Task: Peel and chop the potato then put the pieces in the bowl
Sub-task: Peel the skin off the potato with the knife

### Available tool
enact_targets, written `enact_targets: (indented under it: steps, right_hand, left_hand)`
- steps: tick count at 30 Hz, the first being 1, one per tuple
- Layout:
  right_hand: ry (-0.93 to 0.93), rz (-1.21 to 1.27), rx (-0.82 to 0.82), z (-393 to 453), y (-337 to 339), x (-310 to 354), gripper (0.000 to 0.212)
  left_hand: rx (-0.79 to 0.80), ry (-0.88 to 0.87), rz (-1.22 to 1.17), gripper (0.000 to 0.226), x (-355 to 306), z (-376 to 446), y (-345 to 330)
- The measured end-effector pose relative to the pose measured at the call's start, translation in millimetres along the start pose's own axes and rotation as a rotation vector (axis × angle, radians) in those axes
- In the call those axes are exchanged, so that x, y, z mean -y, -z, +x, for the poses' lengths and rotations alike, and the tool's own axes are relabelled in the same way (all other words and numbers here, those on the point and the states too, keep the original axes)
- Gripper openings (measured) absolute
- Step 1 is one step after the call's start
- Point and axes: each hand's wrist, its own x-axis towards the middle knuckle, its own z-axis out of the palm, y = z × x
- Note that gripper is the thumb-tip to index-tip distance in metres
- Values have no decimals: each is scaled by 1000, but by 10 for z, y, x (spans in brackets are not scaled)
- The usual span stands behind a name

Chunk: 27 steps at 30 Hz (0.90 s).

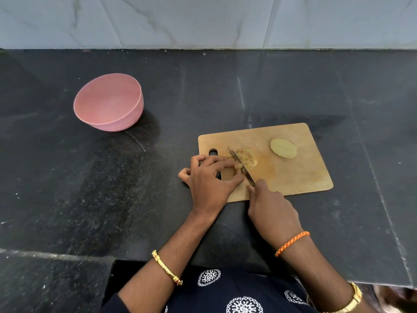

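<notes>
On the wooden cutting board (293, 172) lies a potato half (248, 158) with a knife (242, 167) blade set across it. My right hand (270, 208) grips the knife handle, index finger along the blade's back. My left hand (207, 179) holds cut potato pieces at the blade's left side with curled fingertips. A second potato half (283, 148) lies apart on the board, toward its far right. The pink bowl (109, 102) stands on the counter to the far left, with nothing visible inside.
The dark stone counter (90, 188) runs to a tiled wall (203, 19) at the back. Its front edge steps inward near my body. The board has a handle slot (213, 152) at its left end.
</notes>
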Motion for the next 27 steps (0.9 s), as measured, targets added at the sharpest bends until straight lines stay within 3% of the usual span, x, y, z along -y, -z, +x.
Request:
enact_targets:
  steps: [5, 27]
  right_hand:
    - [-31, 48, 5, -27, 4, -23, 23]
    - [-49, 210, 103, 61, 75, -49, 29]
  left_hand:
    - [2, -2, -12, 20, 16, 13, -9]
    - [52, -107, 30, 35, 23, -21, 47]
